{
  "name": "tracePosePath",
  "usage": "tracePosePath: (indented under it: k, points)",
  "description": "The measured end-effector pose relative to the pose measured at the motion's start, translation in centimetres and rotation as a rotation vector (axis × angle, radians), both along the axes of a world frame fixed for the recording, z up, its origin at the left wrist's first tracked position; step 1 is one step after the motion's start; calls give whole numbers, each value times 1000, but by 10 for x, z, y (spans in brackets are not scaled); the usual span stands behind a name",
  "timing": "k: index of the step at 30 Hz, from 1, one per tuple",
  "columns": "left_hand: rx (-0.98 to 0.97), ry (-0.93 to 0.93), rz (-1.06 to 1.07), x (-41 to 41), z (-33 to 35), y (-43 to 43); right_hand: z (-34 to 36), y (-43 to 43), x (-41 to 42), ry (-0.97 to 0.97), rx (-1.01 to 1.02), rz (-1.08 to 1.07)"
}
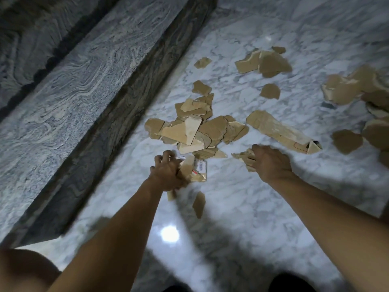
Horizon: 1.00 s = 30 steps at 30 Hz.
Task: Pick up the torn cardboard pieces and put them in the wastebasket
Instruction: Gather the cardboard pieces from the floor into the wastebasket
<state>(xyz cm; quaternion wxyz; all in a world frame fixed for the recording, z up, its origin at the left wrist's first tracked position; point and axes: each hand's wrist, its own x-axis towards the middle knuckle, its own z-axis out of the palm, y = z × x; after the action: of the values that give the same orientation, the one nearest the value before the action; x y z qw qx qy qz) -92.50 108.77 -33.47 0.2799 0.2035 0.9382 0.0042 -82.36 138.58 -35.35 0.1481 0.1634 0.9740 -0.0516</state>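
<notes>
Torn brown cardboard pieces lie scattered over a white marble floor (242, 207). The biggest heap (193, 129) sits just beyond my hands. My left hand (168, 173) is closed around a bunch of cardboard pieces (186, 167), one with a white barcode label (201, 166). My right hand (270, 163) grips a small stack of cardboard scraps (244, 158) at its fingertips. A long torn strip (280, 129) lies right of the heap. One small piece (199, 204) is below my left hand. No wastebasket is in view.
A raised grey stone step (88, 98) with a dark edge runs diagonally along the left. More cardboard piles lie at the far middle (265, 62) and the right edge (362, 91). A lamp glare (169, 233) shines on the floor between my forearms.
</notes>
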Motion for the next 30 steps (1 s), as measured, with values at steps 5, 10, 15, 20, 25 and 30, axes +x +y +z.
tracePosePath:
  k: [5, 10, 15, 20, 25, 30]
  points:
    - [-33, -14, 46, 0, 2, 0, 34, -36, -1, -180, -353, 500]
    - [-8, -11, 91, 5, -2, -5, 39, -118, 4, -162, -249, 889]
    - [12, 5, 111, 6, -9, -7, 20, -136, 9, -100, -210, 901]
    - [81, 4, 170, 6, -6, -5, 28, -143, 8, -187, -179, 750]
    - [120, -101, 256, -1, -4, -12, 38, -136, 1, -383, -183, 654]
    - [26, -266, 194, -18, 34, -16, 63, -60, -14, -360, -276, 375]
